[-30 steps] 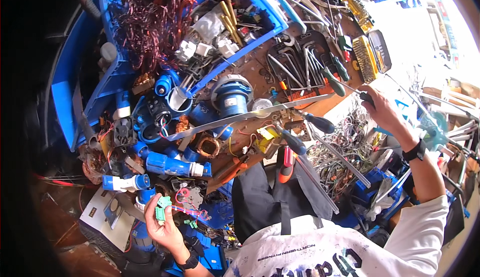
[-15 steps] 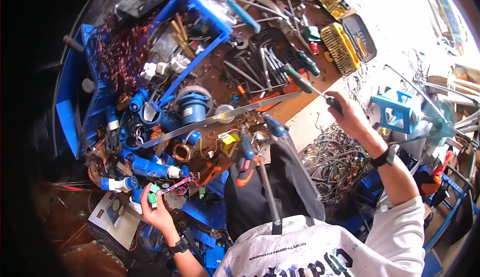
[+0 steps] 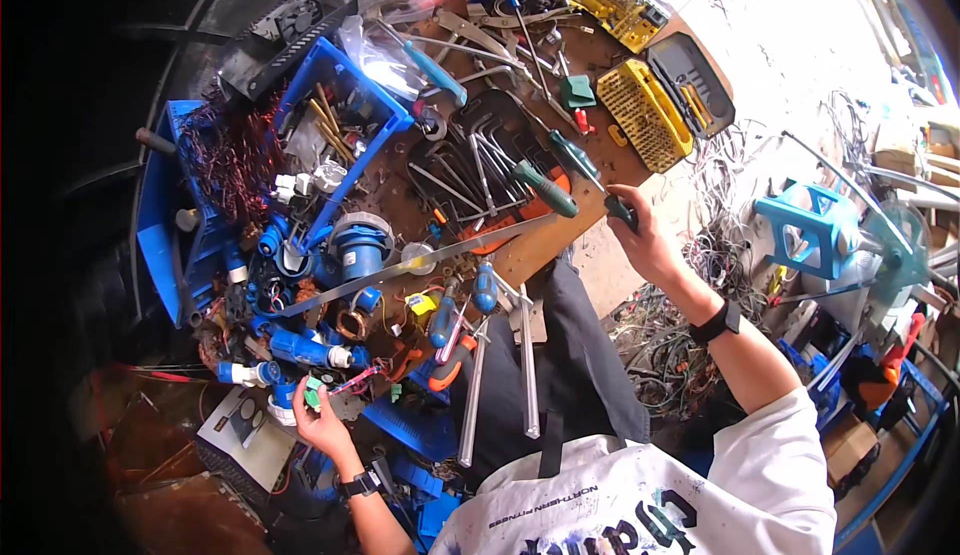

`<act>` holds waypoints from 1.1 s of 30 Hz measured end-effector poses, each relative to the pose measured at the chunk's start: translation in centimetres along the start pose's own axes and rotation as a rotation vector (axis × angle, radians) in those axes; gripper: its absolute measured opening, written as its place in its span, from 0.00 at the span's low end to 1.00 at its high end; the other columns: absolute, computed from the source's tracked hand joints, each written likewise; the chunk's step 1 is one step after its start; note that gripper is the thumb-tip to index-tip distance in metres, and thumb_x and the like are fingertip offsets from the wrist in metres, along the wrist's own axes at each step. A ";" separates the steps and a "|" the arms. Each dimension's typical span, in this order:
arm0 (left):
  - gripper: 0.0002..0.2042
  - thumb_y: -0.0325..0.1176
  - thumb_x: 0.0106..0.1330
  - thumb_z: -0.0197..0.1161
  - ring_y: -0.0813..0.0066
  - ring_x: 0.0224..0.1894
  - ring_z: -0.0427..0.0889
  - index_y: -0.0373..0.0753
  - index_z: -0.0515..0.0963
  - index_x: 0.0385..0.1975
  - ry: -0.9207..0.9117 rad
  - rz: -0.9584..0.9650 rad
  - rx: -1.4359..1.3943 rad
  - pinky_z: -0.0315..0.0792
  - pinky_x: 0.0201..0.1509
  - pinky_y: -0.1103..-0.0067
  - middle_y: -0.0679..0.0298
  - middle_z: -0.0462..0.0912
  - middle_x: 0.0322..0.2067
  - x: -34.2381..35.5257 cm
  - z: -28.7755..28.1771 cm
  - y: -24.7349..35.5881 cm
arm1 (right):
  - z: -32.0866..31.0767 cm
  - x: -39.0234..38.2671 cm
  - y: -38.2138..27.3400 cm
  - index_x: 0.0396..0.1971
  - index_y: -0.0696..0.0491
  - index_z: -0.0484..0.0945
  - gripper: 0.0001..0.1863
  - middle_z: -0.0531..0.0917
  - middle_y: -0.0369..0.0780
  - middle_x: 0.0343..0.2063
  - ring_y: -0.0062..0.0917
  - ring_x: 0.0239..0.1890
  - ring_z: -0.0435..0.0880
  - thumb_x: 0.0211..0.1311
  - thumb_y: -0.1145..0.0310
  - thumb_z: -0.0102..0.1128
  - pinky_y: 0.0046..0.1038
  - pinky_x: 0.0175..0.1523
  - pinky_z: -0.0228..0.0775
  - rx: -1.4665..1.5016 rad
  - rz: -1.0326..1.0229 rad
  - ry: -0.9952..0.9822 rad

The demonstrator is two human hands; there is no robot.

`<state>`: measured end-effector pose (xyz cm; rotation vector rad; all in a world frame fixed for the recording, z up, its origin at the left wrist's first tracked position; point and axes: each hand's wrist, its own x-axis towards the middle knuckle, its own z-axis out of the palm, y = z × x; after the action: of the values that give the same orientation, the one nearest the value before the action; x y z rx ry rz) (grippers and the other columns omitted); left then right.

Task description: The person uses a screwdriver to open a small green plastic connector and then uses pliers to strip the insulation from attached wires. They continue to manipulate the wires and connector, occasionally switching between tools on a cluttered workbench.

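Observation:
My left hand (image 3: pixel 328 433) is closed around a small green terminal block (image 3: pixel 313 391), low at the left, beside blue plugs. A pink-red wire bundle (image 3: pixel 357 379) lies next to its fingertips. At the bench's right edge, my right hand (image 3: pixel 652 245) grips the dark handle of a screwdriver (image 3: pixel 622 213). Its thin shaft points up and left toward the other tools. Close by lie a green-handled screwdriver (image 3: pixel 546 191) and a darker green-handled screwdriver (image 3: pixel 574 155). My fingers partly hide the held screwdriver's handle.
A long metal blade (image 3: pixel 400 270) crosses the bench. Blue-handled tools (image 3: pixel 485 287) jut toward my lap. A blue crate (image 3: pixel 392 125) of parts stands at the left. Yellow bit cases (image 3: pixel 648 115) lie at the back. Tangled cables (image 3: pixel 672 350) and a blue fan (image 3: pixel 895 240) are at the right.
The view has shifted, so the bench things sit farther left in the picture. My right hand stays near the bench edge with the screwdriver; my left keeps the green terminal block.

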<state>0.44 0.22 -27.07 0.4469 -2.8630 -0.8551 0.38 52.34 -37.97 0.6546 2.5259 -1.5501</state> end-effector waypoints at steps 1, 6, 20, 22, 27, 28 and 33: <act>0.13 0.25 0.63 0.65 0.70 0.44 0.79 0.32 0.77 0.47 0.027 0.003 0.009 0.72 0.52 0.74 0.59 0.82 0.44 -0.4 0.1 -0.1 | 0.4 0.6 -0.2 0.54 0.52 0.70 0.21 0.82 0.46 0.37 0.37 0.39 0.83 0.60 0.71 0.59 0.33 0.46 0.73 0.032 -0.022 0.018; 0.13 0.28 0.64 0.64 0.70 0.46 0.78 0.32 0.77 0.47 0.076 -0.078 0.060 0.70 0.54 0.75 0.59 0.82 0.46 -1.6 0.4 0.1 | 2.0 3.7 -2.4 0.55 0.52 0.69 0.23 0.82 0.49 0.41 0.42 0.43 0.82 0.58 0.74 0.58 0.35 0.50 0.73 0.029 0.056 0.004; 0.14 0.28 0.64 0.65 0.69 0.40 0.80 0.30 0.77 0.47 0.150 -0.094 0.092 0.73 0.48 0.74 0.57 0.82 0.43 -3.4 1.1 1.2 | 5.0 9.3 -0.8 0.43 0.55 0.74 0.17 0.76 0.44 0.38 0.38 0.43 0.77 0.52 0.69 0.63 0.36 0.45 0.73 -0.477 -0.196 0.142; 0.14 0.28 0.64 0.65 0.70 0.40 0.80 0.31 0.77 0.48 0.158 -0.095 0.066 0.73 0.47 0.75 0.57 0.82 0.42 -3.4 1.3 1.5 | 4.9 9.5 -0.4 0.42 0.55 0.76 0.17 0.77 0.43 0.37 0.38 0.43 0.78 0.51 0.68 0.63 0.36 0.46 0.73 -0.457 -0.190 0.124; 0.14 0.28 0.64 0.65 0.71 0.39 0.80 0.32 0.77 0.47 0.174 -0.079 0.047 0.74 0.46 0.75 0.58 0.82 0.41 -3.5 1.5 1.9 | 3.9 9.5 -0.9 0.41 0.56 0.78 0.19 0.81 0.46 0.37 0.40 0.42 0.81 0.49 0.65 0.65 0.37 0.47 0.73 -0.256 0.062 0.058; 0.14 0.29 0.64 0.65 0.71 0.39 0.80 0.32 0.77 0.47 0.178 -0.098 0.022 0.74 0.46 0.75 0.58 0.82 0.41 -3.4 1.5 1.9 | 3.4 9.3 -1.1 0.42 0.57 0.78 0.19 0.81 0.46 0.37 0.40 0.41 0.82 0.49 0.64 0.65 0.37 0.47 0.73 -0.209 0.120 0.051; 0.13 0.29 0.64 0.65 0.72 0.38 0.80 0.33 0.78 0.47 0.193 -0.097 0.038 0.74 0.44 0.75 0.60 0.83 0.39 -3.4 1.8 1.7 | 3.0 8.5 -2.4 0.44 0.56 0.78 0.22 0.82 0.47 0.37 0.40 0.40 0.82 0.48 0.63 0.65 0.35 0.47 0.74 0.003 0.051 0.077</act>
<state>2.86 3.57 -27.71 0.6409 -2.7027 -0.7291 -8.70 51.33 -40.02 0.7883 2.5399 -1.5415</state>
